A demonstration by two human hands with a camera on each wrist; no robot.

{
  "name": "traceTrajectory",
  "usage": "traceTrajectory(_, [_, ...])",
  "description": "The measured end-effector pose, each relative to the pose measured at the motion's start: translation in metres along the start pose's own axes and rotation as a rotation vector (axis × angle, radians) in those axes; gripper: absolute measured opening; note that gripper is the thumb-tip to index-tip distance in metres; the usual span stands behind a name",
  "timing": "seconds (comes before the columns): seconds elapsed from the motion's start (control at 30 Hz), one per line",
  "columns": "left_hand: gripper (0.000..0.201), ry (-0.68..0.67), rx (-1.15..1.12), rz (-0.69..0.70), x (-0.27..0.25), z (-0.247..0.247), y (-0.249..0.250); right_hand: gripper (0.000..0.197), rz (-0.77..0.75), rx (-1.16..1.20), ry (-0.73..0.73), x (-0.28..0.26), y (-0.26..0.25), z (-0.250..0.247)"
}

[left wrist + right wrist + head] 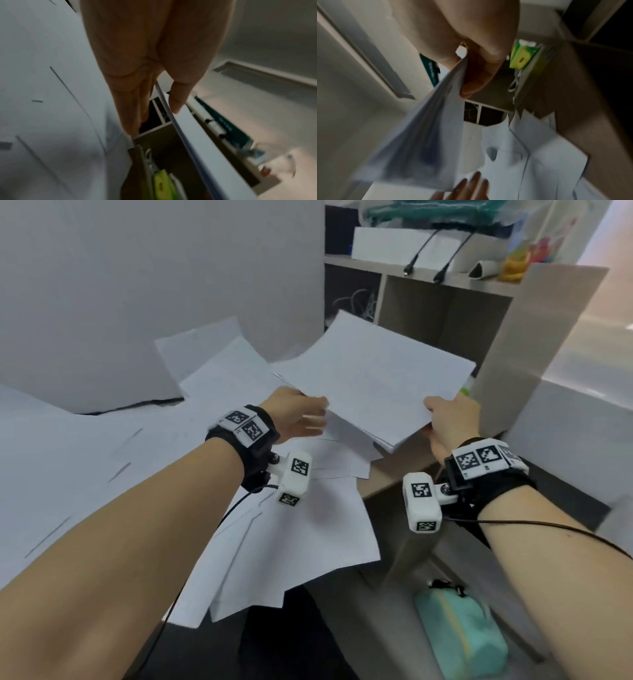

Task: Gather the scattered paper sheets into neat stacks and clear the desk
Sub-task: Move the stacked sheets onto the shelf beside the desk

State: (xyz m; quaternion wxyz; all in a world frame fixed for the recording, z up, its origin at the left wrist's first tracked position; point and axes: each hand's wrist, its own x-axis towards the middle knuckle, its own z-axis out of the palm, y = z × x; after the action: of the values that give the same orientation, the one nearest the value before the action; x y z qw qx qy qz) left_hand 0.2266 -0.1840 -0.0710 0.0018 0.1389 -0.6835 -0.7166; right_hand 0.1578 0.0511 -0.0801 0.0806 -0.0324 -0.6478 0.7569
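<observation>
A stack of white paper sheets (373, 378) is held up above the desk between both hands. My left hand (317, 414) pinches the stack's left edge, thumb on top and fingers underneath. My right hand (430, 416) grips its near right corner the same way. The left wrist view shows the left hand (154, 120) with its thumb over the stack's edge (181, 136) and straight fingers (132, 115) below. In the blurred right wrist view the right hand (462, 75) clamps the stack (419, 135). Loose sheets (274, 542) lie scattered over the desk beneath.
More loose sheets (212, 361) lean toward the grey partition (137, 285) at the back. A wooden shelf unit (445, 299) with hanging cables stands behind the stack, a green box (523, 56) inside it. A mint-green pouch (459, 635) lies below the desk's right edge.
</observation>
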Motion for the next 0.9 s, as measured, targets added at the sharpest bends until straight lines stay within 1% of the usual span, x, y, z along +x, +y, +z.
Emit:
traceTrajectory(0.07, [0.046,-0.034,0.374,-0.061,0.016,0.014,-0.013,0.024,-0.005,-0.004,0.079,0.014,0.005,-0.025])
traceTrajectory(0.1, [0.058,-0.024,0.573,-0.082,0.022,0.02,-0.019,0.025,-0.006,-0.007,0.1,0.017,0.007,-0.034])
traceTrajectory(0.13, [0.068,-0.02,0.738,-0.102,0.028,0.026,-0.024,0.024,-0.004,-0.011,0.113,0.021,0.008,-0.043])
traceTrajectory(0.17, [0.079,-0.02,0.851,-0.133,0.033,0.033,-0.029,0.021,0.003,-0.028,0.122,0.023,0.011,-0.05])
traceTrajectory(0.23, [0.105,-0.008,0.962,-0.21,0.043,0.046,-0.038,0.018,0.033,-0.047,0.14,0.029,0.02,-0.061])
traceTrajectory(0.33, [0.144,0.089,1.128,-0.299,0.06,0.064,-0.055,0.019,0.094,0.027,0.167,0.032,0.031,-0.068])
traceTrajectory(0.4, [0.155,0.11,1.227,-0.348,0.066,0.072,-0.067,0.027,0.109,0.043,0.167,0.033,0.037,-0.069])
traceTrajectory(0.43, [0.155,0.115,1.254,-0.366,0.07,0.074,-0.073,0.029,0.109,0.05,0.163,0.033,0.04,-0.069])
traceTrajectory(0.5, [0.149,0.131,1.295,-0.377,0.082,0.074,-0.083,0.031,0.112,0.06,0.159,0.035,0.044,-0.071])
traceTrajectory(0.6, [0.128,0.214,1.322,-0.329,0.11,0.062,-0.094,0.032,0.121,0.07,0.16,0.037,0.046,-0.071])
traceTrajectory(0.63, [0.118,0.217,1.316,-0.309,0.107,0.06,-0.089,0.032,0.118,0.079,0.163,0.038,0.047,-0.071])
traceTrajectory(0.67, [0.103,0.198,1.315,-0.298,0.095,0.061,-0.079,0.032,0.115,0.084,0.168,0.038,0.047,-0.071])
traceTrajectory(0.73, [0.061,0.196,1.282,-0.248,0.073,0.061,-0.062,0.031,0.111,0.094,0.172,0.041,0.049,-0.07])
traceTrajectory(0.77, [0.044,0.206,1.255,-0.228,0.07,0.061,-0.058,0.031,0.111,0.1,0.169,0.041,0.049,-0.07])
traceTrajectory(0.8, [0.038,0.209,1.233,-0.216,0.068,0.061,-0.055,0.03,0.113,0.103,0.168,0.042,0.049,-0.07])
traceTrajectory(0.83, [0.041,0.205,1.212,-0.211,0.067,0.06,-0.054,0.029,0.112,0.104,0.166,0.041,0.048,-0.07])
traceTrajectory(0.87, [0.054,0.197,1.191,-0.219,0.067,0.06,-0.054,0.029,0.11,0.109,0.167,0.041,0.048,-0.071])
traceTrajectory(0.9, [0.075,0.187,1.182,-0.229,0.066,0.061,-0.054,0.03,0.107,0.116,0.169,0.04,0.046,-0.07])
